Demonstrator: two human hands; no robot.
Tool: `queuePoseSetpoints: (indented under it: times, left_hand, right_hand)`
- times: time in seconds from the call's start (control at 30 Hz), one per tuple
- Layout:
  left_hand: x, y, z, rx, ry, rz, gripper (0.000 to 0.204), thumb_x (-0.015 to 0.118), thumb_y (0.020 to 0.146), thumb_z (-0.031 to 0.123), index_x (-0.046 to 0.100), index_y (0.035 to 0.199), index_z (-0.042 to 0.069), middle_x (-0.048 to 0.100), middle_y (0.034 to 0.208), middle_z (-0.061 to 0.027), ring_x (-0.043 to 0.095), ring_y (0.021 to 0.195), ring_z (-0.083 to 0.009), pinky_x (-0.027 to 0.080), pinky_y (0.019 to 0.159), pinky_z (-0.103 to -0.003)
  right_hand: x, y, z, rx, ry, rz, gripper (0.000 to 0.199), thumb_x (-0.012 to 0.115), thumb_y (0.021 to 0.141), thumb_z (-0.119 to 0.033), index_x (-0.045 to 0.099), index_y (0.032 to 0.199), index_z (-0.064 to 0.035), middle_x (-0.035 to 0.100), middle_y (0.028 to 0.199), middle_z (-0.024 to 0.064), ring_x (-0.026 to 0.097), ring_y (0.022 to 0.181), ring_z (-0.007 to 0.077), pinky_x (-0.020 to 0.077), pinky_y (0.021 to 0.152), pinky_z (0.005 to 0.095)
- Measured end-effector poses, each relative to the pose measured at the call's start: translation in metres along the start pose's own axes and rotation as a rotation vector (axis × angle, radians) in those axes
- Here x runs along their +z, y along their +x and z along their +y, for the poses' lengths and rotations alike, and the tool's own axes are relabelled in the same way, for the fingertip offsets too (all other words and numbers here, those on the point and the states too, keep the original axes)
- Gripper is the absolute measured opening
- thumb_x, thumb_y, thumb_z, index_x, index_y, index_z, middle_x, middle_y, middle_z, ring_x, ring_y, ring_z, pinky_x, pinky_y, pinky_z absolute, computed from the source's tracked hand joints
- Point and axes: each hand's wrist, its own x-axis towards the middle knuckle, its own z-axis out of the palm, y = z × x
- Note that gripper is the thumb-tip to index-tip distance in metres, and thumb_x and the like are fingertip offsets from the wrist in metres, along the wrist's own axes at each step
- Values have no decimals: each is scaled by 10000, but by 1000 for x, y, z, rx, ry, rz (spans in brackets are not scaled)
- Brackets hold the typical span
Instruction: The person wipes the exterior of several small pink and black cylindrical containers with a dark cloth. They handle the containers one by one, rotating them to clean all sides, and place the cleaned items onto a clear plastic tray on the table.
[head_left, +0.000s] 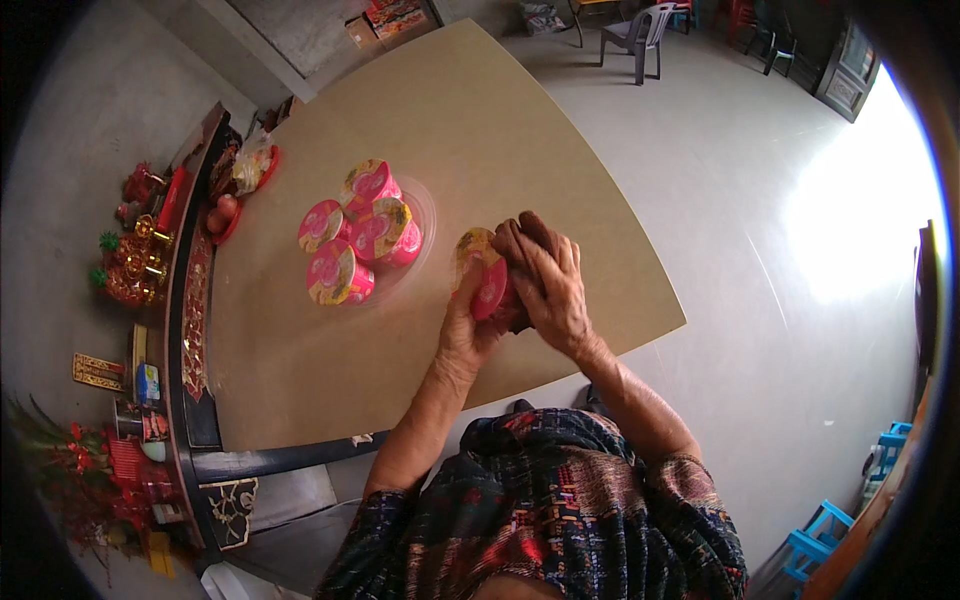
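In the head view, holds a pink lidded cup (489, 287) in the left grip (463, 332), closed on its near-left side with the thumb laid over the lid. Clutches a bunched brown cloth (540, 232) in the right grip (558, 290), closed around the folds and set against the cup's right side. Has the cup above the near right part of the tan bench (500, 120), in front of the patterned shirt (540, 500); cannot tell lifted from resting on the surface.

Shows four more pink cups (386, 234) standing close together on a round clear tray (430, 215), to the left of the hands and well within reach of the bench's middle. Shows also, at the bench's left edge, a red plate (236, 228) with round fruits (226, 208), beside a dark stand with gilt carving (195, 330) bearing red and gold ornaments (135, 265). Takes in a grey plastic chair (637, 38) on the floor beyond, and blue plastic chairs (822, 540) at lower right.
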Motion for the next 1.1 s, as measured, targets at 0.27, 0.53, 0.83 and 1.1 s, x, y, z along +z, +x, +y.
queuePoseSetpoints:
  times: [0.27, 0.53, 0.83, 1.1]
  left_hand:
    - [1, 0, 5, -80, -293, -86, 719, 434, 924, 614, 521, 1249, -21, 623, 1108, -115, 610, 1018, -227, 521, 899, -364]
    - [16, -10, 1, -5, -199, 46, 701, 428, 910, 636, 460, 1337, 81, 580, 1238, -101, 594, 1081, -244, 510, 936, -402]
    - [5, -3, -1, 85, -226, -20, 666, 457, 917, 603, 480, 1292, 53, 578, 1214, -111, 586, 1078, -238, 474, 959, -394]
    - [18, -9, 8, 62, -166, 36, 527, 492, 934, 480, 513, 1259, 66, 611, 1177, -130, 604, 1076, -267, 549, 841, -421]
  right_hand:
    - [24, -53, 1, -276, -240, 0, 456, 667, 675, -111, 641, 1130, -108, 443, 1319, 202, 436, 1185, 405, 394, 993, 537]
    - [13, -3, 1, 237, 222, 30, 409, 505, 925, -128, 494, 1321, -27, 452, 1349, 218, 442, 1223, 365, 362, 1035, 418]
    - [-5, -23, -7, 477, 373, -278, 441, 494, 966, -306, 502, 1267, 16, 487, 1339, 220, 471, 1247, 312, 355, 1043, 389]
    - [-25, -11, -13, 666, 671, -162, 487, 488, 983, -325, 451, 1354, -13, 619, 1099, 107, 566, 1023, 182, 457, 907, 335]
